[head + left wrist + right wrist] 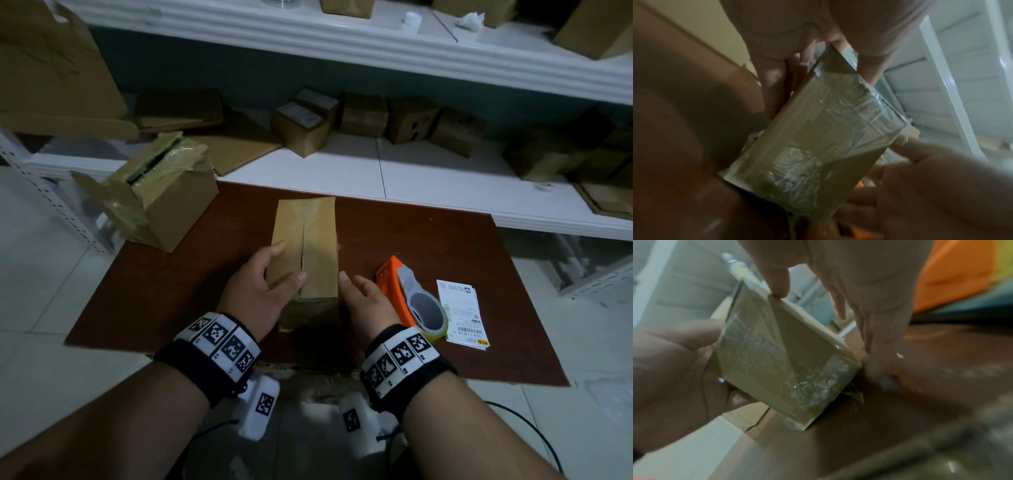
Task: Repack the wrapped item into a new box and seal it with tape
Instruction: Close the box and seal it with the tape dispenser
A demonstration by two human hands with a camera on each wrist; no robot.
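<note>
A small cardboard box (318, 240) lies lengthwise on the brown board (428, 240), its top flaps folded down with a seam along the middle. Its near end (818, 138) is covered with clear tape (777, 361). My left hand (253, 291) grips the near left corner, thumb on top and fingers (770, 81) down the left side. My right hand (366, 301) rests against the right side, fingers (879, 337) straight down to the board and thumb tip at the top edge. An orange tape dispenser (404, 294) lies just right of that hand. No wrapped item shows.
An opened, tape-torn box (154, 198) sits at the board's far left corner. A printed label (462, 315) lies right of the dispenser. The low white shelf (445, 178) behind carries several small cartons (308, 130) and flat cardboard. Tiled floor surrounds the board.
</note>
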